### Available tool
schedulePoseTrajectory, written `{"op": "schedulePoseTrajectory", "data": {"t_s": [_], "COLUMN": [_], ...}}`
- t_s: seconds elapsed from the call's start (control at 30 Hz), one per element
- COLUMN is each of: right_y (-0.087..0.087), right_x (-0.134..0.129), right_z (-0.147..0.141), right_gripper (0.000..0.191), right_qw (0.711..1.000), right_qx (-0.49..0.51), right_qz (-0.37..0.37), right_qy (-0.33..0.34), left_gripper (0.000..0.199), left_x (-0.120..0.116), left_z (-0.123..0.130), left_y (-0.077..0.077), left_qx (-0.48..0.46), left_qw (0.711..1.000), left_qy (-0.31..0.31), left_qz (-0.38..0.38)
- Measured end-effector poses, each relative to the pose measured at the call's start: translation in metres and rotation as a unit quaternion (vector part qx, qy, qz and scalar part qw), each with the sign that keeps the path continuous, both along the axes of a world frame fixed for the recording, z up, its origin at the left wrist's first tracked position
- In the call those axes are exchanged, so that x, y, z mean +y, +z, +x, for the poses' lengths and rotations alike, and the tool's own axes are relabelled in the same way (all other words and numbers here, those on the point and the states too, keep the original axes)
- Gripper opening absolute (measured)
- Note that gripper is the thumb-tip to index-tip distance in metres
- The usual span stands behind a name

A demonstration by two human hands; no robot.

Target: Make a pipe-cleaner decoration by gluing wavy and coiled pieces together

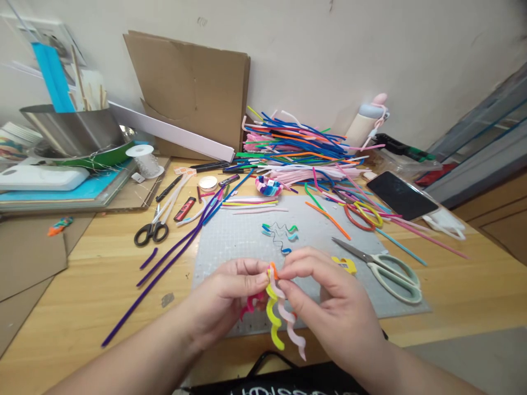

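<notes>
Above the near part of the grey cutting mat [242, 241], my left hand [224, 296] pinches the top of a bundle of curled pipe cleaners. A yellow spiral [273, 315] and a pale pink spiral [291, 323] hang from it, and a bright pink one [249, 307] shows below my left fingers. My right hand [329, 296] closes thumb and fingers on the orange tip [274, 270] at the bundle's top. Beyond my hands, wavy blue and green pieces [282, 233] lie on the mat.
Large scissors [391, 271] and a yellow item [345, 265] lie at right; black-handled scissors [151, 231] and purple pipe cleaners [152, 291] at left. Behind are a pipe-cleaner pile [296, 148], a phone [401, 195], a bottle [364, 123], cardboard [189, 88] and a metal bowl [78, 131].
</notes>
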State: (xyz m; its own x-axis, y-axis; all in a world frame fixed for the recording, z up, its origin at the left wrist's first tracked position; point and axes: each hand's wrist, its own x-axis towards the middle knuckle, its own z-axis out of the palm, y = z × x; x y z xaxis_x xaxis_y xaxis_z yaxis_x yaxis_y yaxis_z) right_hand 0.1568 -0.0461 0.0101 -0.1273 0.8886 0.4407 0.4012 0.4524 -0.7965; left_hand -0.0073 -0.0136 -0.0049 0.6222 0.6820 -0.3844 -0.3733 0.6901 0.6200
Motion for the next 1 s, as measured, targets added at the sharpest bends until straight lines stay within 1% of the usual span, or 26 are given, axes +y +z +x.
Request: {"op": "schedulePoseTrajectory", "data": {"t_s": [0.23, 0.43, 0.6, 0.83, 1.0], "right_y": [-0.0018, -0.0035, -0.0027, 0.0004, -0.0002], "right_x": [0.0018, 0.0008, 0.0002, 0.0001, 0.001], "right_z": [0.0009, 0.0012, 0.0013, 0.0004, 0.0004], "right_gripper": [0.013, 0.015, 0.016, 0.015, 0.014], "right_qw": [1.0, 0.999, 0.998, 0.997, 0.997], "right_qx": [0.004, 0.014, 0.014, -0.023, -0.024], "right_qz": [0.016, 0.033, 0.053, 0.078, 0.07], "right_qy": [0.012, 0.022, 0.024, 0.014, 0.017], "left_gripper": [0.023, 0.019, 0.019, 0.023, 0.019], "left_x": [0.0, 0.0004, -0.0002, -0.0005, 0.0009], "left_z": [-0.0006, -0.0005, -0.0018, -0.0015, -0.0022], "left_y": [-0.001, 0.0003, 0.0008, 0.0016, 0.0018], "left_qx": [-0.001, -0.035, -0.053, -0.024, -0.024], "left_qw": [1.0, 0.998, 0.996, 0.997, 0.998], "left_qy": [-0.025, -0.034, -0.052, -0.054, -0.049], "left_qz": [0.003, -0.036, -0.046, -0.051, -0.042]}}
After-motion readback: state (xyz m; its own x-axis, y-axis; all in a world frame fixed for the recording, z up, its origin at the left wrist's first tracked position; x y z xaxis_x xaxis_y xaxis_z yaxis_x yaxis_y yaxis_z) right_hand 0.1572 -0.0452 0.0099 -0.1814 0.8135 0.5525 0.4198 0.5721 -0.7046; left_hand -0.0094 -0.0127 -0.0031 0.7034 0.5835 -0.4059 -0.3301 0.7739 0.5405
